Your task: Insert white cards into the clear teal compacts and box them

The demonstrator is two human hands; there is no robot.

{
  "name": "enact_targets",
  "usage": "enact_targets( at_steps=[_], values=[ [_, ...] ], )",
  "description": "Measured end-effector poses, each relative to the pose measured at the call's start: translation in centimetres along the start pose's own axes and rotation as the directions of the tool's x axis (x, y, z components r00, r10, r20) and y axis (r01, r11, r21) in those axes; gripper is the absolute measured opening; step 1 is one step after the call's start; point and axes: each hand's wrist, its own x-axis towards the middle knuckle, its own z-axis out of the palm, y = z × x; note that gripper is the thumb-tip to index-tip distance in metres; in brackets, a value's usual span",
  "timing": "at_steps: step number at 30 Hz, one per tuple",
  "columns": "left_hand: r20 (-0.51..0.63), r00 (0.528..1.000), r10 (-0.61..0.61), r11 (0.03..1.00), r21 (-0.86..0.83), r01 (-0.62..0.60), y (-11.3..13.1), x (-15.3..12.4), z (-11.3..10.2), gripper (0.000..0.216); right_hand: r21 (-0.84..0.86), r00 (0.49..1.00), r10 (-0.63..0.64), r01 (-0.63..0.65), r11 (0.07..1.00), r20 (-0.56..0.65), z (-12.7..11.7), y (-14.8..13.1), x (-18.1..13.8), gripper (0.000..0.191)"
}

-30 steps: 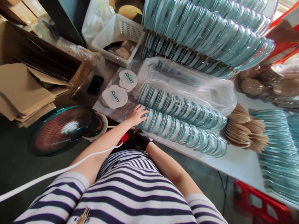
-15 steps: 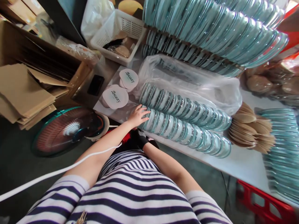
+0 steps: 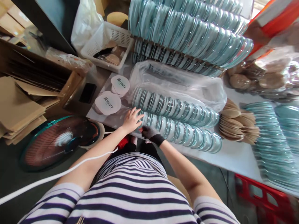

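Observation:
My left hand [image 3: 132, 120] is bare, with its fingers spread at the left end of the front row of clear, bluish plastic shells [image 3: 179, 130]; nothing shows in its grip. My right hand [image 3: 151, 134] wears a dark glove and hovers at the table's front edge, by the same end of that row. Its fingers are loosely bent and apart, with no held thing visible. Behind the front row lies a second row of similar shells [image 3: 175, 105]. Left of both rows sit pale rounded cards [image 3: 107, 103] printed "beauty", in two small stacks.
A crumpled clear plastic bag [image 3: 177, 76] lies behind the rows, before tall stacks of plastic shells [image 3: 189, 34]. Brown paperboard inserts [image 3: 238, 123] stand right. A white basket [image 3: 106, 59] is at back left; a fan [image 3: 58, 141] stands below. A white cable [image 3: 58, 175] crosses my left forearm.
My right hand has risen from beside my lap to the table edge near the front row. My left hand stays spread at the row's end. The view has shifted a little.

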Motion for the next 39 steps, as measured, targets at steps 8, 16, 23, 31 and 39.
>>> enact_targets(
  at_steps=[8,16,23,31,39],
  values=[
    [0.216,0.963,0.163,0.970,0.143,-0.196,3.1,1.9,2.3,0.052,-0.587,0.987,0.073,0.023,0.809,0.140,-9.7,3.7,7.3,0.035],
    [0.258,0.958,0.123,0.949,0.252,-0.190,3.4,2.0,1.7,0.050,-0.679,0.961,-0.102,0.254,0.688,0.255,-8.3,1.3,9.5,0.029],
    [0.261,0.962,0.085,0.959,0.241,-0.150,3.6,2.0,1.7,0.053,-0.592,0.977,-0.215,0.169,0.788,-0.007,-4.9,4.3,2.1,0.035],
    [0.276,0.958,0.082,0.963,0.226,-0.147,3.4,2.0,1.9,0.057,-0.413,0.992,-0.109,0.073,0.908,-0.065,6.5,8.1,-3.0,0.033],
    [0.293,0.954,0.065,0.963,0.234,-0.137,3.5,2.0,1.6,0.054,-0.381,0.990,-0.128,0.095,0.920,-0.063,8.0,9.1,-3.2,0.031]
  ],
)
